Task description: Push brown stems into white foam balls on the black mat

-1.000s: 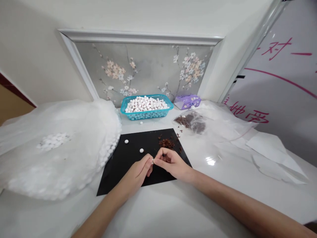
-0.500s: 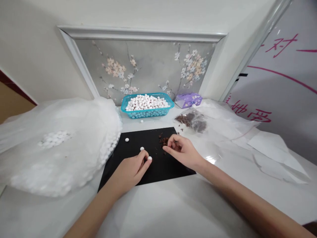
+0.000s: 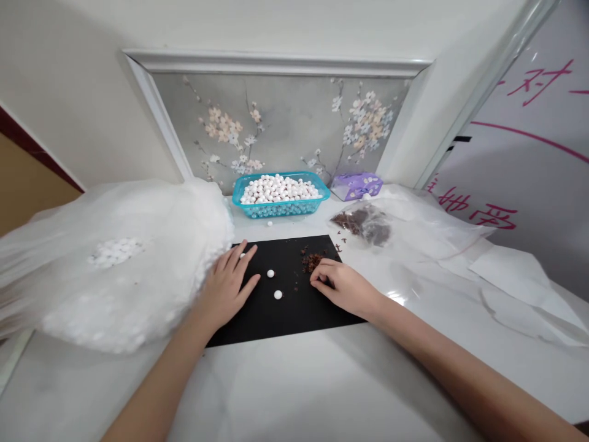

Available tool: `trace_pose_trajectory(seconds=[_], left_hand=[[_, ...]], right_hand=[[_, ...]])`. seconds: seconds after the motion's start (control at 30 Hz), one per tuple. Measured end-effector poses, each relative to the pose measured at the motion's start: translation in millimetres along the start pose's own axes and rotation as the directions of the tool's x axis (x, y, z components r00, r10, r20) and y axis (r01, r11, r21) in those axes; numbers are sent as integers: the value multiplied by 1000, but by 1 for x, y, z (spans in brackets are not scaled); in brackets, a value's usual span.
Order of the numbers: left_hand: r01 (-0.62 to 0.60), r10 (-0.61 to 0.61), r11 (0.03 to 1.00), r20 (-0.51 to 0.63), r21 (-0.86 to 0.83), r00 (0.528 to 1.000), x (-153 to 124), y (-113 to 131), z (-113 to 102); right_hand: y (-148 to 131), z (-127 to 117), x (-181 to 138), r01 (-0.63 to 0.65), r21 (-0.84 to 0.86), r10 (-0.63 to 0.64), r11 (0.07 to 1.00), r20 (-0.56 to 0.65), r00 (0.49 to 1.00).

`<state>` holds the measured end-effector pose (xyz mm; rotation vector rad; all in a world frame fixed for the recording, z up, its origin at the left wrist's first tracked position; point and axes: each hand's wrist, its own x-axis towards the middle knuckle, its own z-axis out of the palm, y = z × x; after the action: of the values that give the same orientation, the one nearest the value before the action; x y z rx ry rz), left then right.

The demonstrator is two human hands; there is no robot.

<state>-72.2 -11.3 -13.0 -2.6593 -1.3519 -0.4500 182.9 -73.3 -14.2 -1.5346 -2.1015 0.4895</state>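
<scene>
My left hand (image 3: 228, 285) is spread over the left part of a black mat (image 3: 257, 328). One white ball (image 3: 243, 255) shows partly between its fingers; whether they touch it I cannot tell. Two more white balls, a farther one (image 3: 270, 274) and a nearer one (image 3: 278, 294), lie on the mat to the right of that hand. At the mat's right side, my right hand (image 3: 338, 285) has thumb and fingertips pinched together beside a pile of small reddish-brown pieces (image 3: 311, 263). Anything inside the pinch is too small to make out.
A blue basket (image 3: 281, 209) full of white balls stands behind the mat. To the left bulges a large clear bag (image 3: 138, 294) of white balls. A bag of brown pieces (image 3: 363, 224), a purple tissue pack (image 3: 356, 186) and white paper (image 3: 524, 276) lie to the right.
My left hand has let go of a white ball, now resting on the mat, and has moved left with fingers spread. My right hand's fingertips have closed together near the brown pile.
</scene>
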Motion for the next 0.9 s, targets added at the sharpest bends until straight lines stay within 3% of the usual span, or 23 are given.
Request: trace_pose_trajectory(seconds=[0.13,0.2,0.4,0.53,0.6,0.67,0.77,0.9], left_hand=[[41,-43,999,134,23,990,0,-16,11],[27,-27,1000,146,3,989,1,-18,11],[73,-72,978,16,-197,997,4,-15,2],[137,-163,918,-39,-373,986,5,-8,-1],[180,-251,803,-48,-569,967,5,2,-2],[221,-316,594,29,-773,948,5,17,-5],[254,-238,348,178,-902,955,4,41,-8],[313,-127,238,290,-919,949,0,57,-8]], right_hand=[[-1,3,-1,12,-3,-13,1000,-18,1000],[-2,4,-1,13,-2,-13,1000,-19,1000],[-3,2,-1,3,34,-2,999,-33,999],[-6,3,-2,21,168,-10,986,-64,998],[-10,7,-3,38,278,-10,960,-101,995],[-16,12,-5,41,398,17,917,-140,990],[-26,19,-7,7,556,87,831,-144,986],[-33,23,-9,-41,662,132,749,-89,987]])
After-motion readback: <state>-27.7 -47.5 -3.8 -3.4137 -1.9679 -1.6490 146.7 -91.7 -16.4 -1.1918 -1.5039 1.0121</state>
